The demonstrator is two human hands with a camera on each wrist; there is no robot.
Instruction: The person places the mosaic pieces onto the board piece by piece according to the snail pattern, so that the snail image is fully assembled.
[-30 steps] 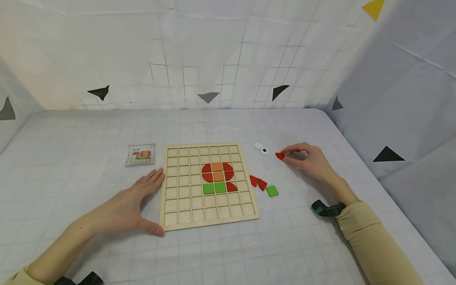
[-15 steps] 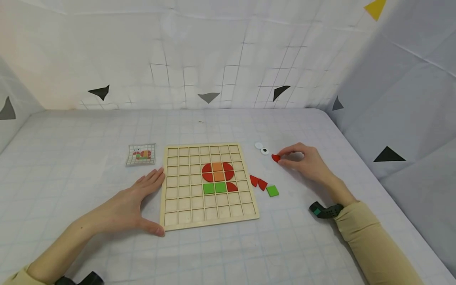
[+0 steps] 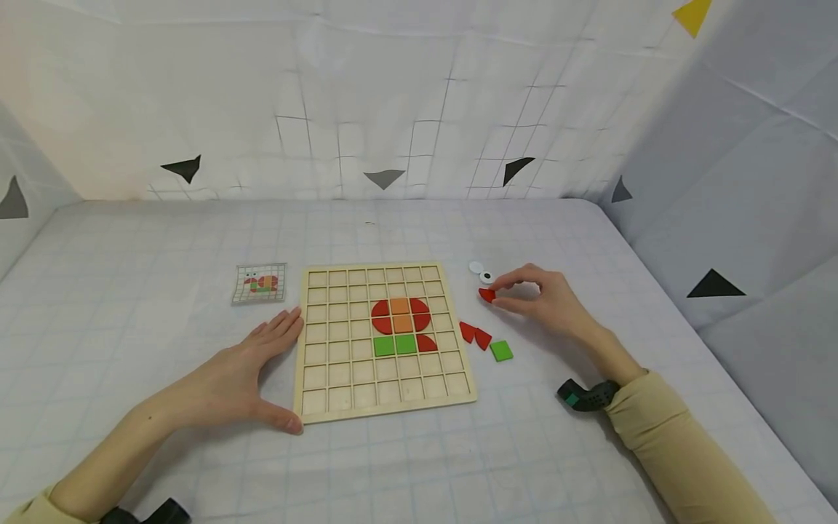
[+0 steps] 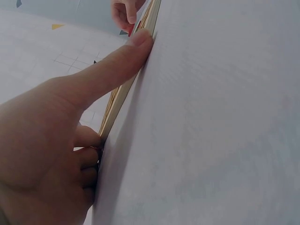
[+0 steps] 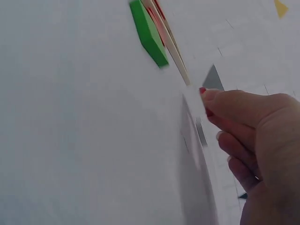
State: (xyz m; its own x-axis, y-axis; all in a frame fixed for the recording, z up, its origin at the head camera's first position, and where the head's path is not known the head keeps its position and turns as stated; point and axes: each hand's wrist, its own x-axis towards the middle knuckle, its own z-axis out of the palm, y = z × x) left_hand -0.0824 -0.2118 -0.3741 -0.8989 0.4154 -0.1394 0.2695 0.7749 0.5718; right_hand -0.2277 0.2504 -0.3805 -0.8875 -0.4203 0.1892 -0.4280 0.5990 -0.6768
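My right hand [image 3: 546,298] pinches a red quarter-circle tile [image 3: 487,295] between thumb and forefinger, to the right of the wooden grid board [image 3: 340,380]. The right wrist view shows a bit of the red tile [image 5: 209,112] at the fingertips. My left hand [image 3: 238,382] rests at the board's left edge, fingers extended, thumb at the near corner. In the board's cells lie red quarter-circle tiles [image 3: 381,308], two orange square tiles [image 3: 401,324] and two green square tiles [image 3: 383,346].
Right of the board lie two loose red tiles [image 3: 482,338], a green square tile [image 3: 501,351], and two round white pieces, one an eye piece [image 3: 486,277] with a black dot. A small pattern card [image 3: 259,284] lies behind my left hand.
My right hand has moved left toward the board, carrying the red quarter-circle tile. The left hand has stayed at the board's edge.
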